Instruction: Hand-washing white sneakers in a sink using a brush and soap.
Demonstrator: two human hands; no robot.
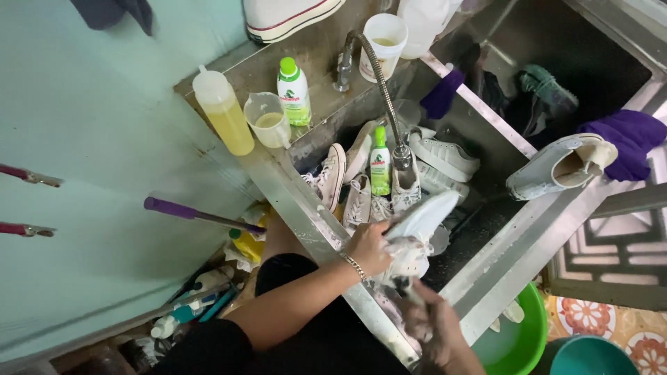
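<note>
Blurred right hand (434,326) and left hand (368,246) grip a white canvas sneaker (417,229).

Under my left hand (368,248) I see a white canvas sneaker (417,232), wet and matt; beside it the steel sink rim (316,215) looks dull, scuffed, soap-streaked.

The left hand (368,246), wrist braceleted and forearm extended forward, has fingers curled in a closed grasp, while the right hand (429,321), blurred, sits lower with fingers bent inward.
</note>
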